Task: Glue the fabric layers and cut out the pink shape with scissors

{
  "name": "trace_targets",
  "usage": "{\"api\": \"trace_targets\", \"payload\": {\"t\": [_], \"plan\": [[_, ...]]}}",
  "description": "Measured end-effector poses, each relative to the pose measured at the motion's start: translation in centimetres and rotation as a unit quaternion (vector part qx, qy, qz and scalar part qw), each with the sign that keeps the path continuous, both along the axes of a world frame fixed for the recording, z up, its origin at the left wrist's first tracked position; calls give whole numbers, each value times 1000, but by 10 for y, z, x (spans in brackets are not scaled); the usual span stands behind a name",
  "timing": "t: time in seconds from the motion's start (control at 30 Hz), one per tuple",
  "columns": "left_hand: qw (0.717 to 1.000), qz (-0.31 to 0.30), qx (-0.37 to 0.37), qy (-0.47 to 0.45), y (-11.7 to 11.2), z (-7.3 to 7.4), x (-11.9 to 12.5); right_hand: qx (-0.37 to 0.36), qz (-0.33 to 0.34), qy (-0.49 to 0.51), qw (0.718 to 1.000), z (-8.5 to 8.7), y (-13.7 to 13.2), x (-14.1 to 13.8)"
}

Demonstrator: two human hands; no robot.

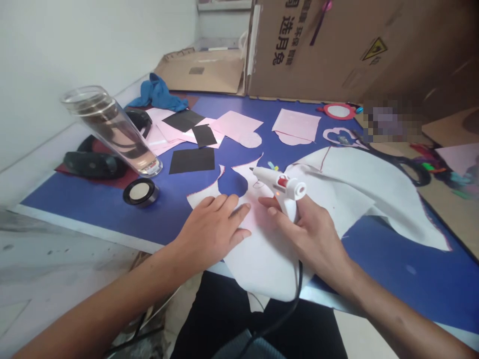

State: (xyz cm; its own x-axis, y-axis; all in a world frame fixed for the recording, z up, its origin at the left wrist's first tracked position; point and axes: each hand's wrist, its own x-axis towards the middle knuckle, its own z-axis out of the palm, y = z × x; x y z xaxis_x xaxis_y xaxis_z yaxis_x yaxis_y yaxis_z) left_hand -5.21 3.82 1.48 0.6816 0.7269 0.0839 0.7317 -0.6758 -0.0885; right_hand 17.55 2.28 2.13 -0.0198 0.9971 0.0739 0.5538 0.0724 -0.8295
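The fabric [262, 259] is pinned by the flat left hand [215, 229]; the glue gun [280, 185], clasped in the right hand [314, 237] alongside, seems to want steady aim.

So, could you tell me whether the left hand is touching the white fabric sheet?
Touching. The head view shows the left hand lying flat on the white fabric sheet with no gap, while the right hand grips the glue gun.

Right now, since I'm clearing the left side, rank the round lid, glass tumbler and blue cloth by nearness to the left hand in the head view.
1. Round lid, left of the left hand.
2. Glass tumbler, beyond the lid.
3. Blue cloth, far back by the wall.
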Motion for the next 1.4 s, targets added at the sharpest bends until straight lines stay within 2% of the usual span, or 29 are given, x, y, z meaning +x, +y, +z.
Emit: {"api": "trace_targets", "payload": {"t": [0.4,0.63,1.17,1.4], "plan": [[999,5,-2,-48,1,-2,-9,-13,7,-14,1000,-7,-2,0],[999,-9,2,-46,2,0,-23,-13,5,-10,1000,-6,-3,-1],[998,-16,20,-60,3,3,-37,-16,1,-19,1000,-5,-2,-2],[995,-68,8,-74,4,-3,-29,-13,3,-27,1000,-4,-3,-1]]}}
